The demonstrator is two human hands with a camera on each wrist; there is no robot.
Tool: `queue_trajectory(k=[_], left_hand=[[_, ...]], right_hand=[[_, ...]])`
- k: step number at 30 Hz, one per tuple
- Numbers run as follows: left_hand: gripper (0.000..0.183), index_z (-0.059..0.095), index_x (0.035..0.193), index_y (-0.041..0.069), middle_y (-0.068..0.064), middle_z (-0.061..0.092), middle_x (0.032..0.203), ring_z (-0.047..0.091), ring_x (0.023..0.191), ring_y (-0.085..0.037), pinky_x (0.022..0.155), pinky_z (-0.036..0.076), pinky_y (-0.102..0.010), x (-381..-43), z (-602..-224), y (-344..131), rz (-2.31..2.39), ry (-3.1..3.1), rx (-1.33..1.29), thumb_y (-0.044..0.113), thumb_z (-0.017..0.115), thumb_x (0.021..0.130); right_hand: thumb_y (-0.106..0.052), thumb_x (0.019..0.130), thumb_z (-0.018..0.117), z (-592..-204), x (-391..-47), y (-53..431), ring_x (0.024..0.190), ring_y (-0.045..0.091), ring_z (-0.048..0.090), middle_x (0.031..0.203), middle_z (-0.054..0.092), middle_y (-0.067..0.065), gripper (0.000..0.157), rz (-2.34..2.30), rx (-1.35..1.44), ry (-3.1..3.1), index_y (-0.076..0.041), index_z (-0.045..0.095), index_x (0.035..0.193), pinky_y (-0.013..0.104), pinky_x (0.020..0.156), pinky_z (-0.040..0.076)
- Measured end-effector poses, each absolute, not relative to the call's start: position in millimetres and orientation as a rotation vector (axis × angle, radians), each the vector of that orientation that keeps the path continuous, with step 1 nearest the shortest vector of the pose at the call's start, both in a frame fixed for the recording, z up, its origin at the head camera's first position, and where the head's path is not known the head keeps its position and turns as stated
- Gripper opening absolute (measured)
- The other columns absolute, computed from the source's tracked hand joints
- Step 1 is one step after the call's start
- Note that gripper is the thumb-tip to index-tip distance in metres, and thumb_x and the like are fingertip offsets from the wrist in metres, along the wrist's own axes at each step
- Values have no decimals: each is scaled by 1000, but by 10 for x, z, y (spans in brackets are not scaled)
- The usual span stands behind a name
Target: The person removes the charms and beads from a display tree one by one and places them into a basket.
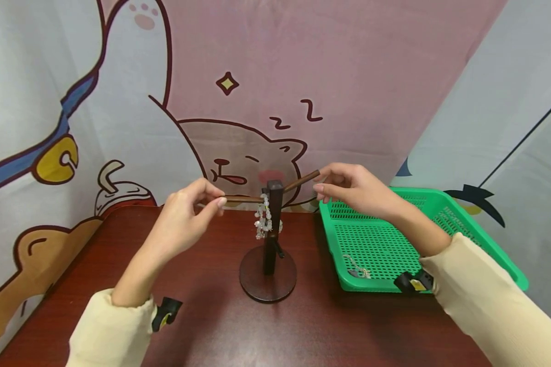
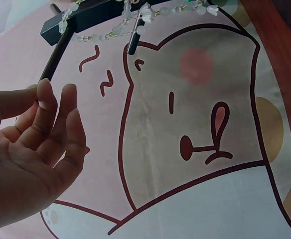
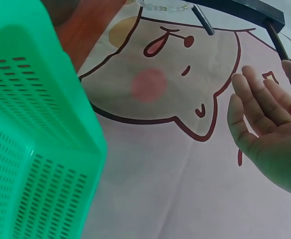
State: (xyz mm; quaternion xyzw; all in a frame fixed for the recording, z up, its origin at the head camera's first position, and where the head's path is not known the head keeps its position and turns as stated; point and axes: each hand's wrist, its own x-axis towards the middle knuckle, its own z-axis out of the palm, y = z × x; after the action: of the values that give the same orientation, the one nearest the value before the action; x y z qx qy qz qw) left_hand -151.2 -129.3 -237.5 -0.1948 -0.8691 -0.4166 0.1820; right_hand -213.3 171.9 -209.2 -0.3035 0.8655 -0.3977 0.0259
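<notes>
On the jewelry stand's (image 1: 275, 204) left peg (image 1: 243, 199), a beaded strand (image 1: 268, 214) is already hanging, the left hand (image 1: 185, 219) pinching that peg's tip. The right hand (image 1: 355, 191), half-curled, is hovering at the right peg (image 1: 301, 181), any grip unclear. Right of the stand, a pendant (image 1: 354, 273) is lying unhung in the green basket (image 1: 372, 285).

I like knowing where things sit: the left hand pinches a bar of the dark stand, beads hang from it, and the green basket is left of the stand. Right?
Not quite: the head view shows the green basket to the right of the dark stand. The rest holds: the left hand pinches a bar, and beads hang there.
</notes>
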Motion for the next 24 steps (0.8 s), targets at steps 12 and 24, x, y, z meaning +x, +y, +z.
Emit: queue_trajectory(k=[12, 24], left_hand=[[7, 61, 93, 3, -4, 64, 78, 62, 70, -16, 63, 44, -33, -1512, -2376, -1282, -1167, -2458, -530, 7, 58, 89], [10, 59, 97, 3, -4, 64, 77, 58, 67, -17, 61, 42, -32, -1516, -2442, -1241, -1126, -2426, -498, 7, 60, 87]], right_hand=[[-11, 93, 53, -2023, -2170, 1661, 71, 20, 60, 77, 62, 10, 16, -1269, -1071, 2663, 0, 60, 102, 30, 67, 49], [-8, 92, 54, -2029, -2173, 1671, 69, 19, 60, 76, 63, 8, 12, -1250, -1109, 2689, 0, 60, 98, 29, 66, 49]])
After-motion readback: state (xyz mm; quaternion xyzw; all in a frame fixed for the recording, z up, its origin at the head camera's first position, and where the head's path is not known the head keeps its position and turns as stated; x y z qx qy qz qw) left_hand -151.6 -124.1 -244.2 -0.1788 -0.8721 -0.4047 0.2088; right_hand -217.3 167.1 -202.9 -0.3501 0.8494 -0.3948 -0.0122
